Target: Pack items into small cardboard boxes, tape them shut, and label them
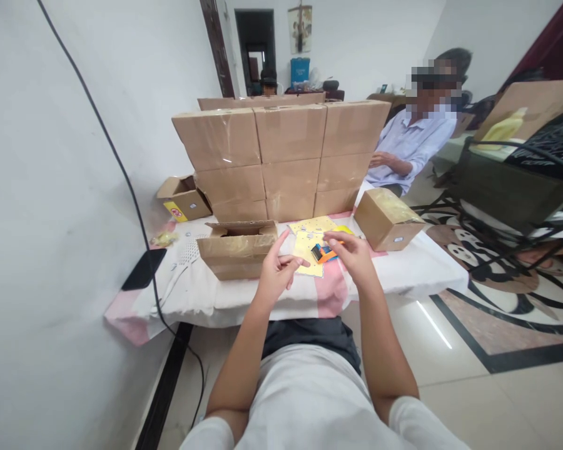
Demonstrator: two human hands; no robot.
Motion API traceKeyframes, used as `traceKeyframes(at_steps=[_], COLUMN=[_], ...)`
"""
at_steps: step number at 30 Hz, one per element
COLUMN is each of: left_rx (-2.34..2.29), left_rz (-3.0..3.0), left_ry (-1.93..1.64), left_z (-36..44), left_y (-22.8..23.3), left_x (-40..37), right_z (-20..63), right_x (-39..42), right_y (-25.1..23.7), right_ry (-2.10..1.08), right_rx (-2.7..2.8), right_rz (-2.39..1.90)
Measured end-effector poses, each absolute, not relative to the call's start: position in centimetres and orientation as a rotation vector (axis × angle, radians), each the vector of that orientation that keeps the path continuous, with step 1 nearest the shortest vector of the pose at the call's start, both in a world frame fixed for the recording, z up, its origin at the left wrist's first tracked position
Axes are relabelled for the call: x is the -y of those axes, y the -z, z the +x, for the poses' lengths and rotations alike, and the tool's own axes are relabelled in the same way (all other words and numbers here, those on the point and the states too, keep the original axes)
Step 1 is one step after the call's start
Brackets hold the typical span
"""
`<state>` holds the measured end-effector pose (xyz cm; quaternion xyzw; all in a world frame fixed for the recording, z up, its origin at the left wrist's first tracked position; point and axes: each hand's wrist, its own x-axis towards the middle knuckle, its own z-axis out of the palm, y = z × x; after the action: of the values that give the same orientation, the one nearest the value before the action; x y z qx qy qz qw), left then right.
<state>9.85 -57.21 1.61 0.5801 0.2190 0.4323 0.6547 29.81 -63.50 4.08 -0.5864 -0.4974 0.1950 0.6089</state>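
My left hand point(279, 270) is over the table beside the open cardboard box point(237, 257), its index finger stretched out and its thumb apart; I see nothing held in it. My right hand point(354, 255) is just right of an orange and blue tape dispenser point(327, 252), partly covering it. Its fingers are curved and apart, and whether they touch the dispenser is hard to see. Beneath the dispenser lies a yellow patterned sheet point(315, 270) with small pale pieces on it. The box stands with its top flaps up.
Behind the sheet rises a wall of stacked cardboard boxes point(291, 156). A taped box point(387, 219) stands right, another open box point(187, 200) left. A black phone-like slab point(143, 269) lies by the hanging cable point(122, 156). A person point(410, 147) sits beyond the table.
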Motion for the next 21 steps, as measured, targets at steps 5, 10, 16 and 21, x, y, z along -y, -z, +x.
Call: traceKeyframes(at_steps=[5, 10, 16, 21], left_rx=[-0.509, -0.563, -0.848, -1.255], left_rz=[1.324, 1.240, 1.273, 1.518], left_ry=[-0.985, -1.087, -1.255, -1.708], left_z=[8.5, 6.3, 1.2, -4.2], left_y=[-2.0, -2.1, 0.3, 0.9], left_x=[57.7, 57.7, 55.8, 49.0], right_z=[25.1, 22.6, 20.4, 17.1], right_x=[62.3, 60.4, 58.0, 54.3], right_y=[-8.2, -10.0, -12.8, -14.3], right_ry=[-0.366, -0.321, -0.139, -0.301], right_rx=[1.575, 1.785, 1.295, 1.563], right_rz=[-1.331, -1.167, -0.988, -1.068])
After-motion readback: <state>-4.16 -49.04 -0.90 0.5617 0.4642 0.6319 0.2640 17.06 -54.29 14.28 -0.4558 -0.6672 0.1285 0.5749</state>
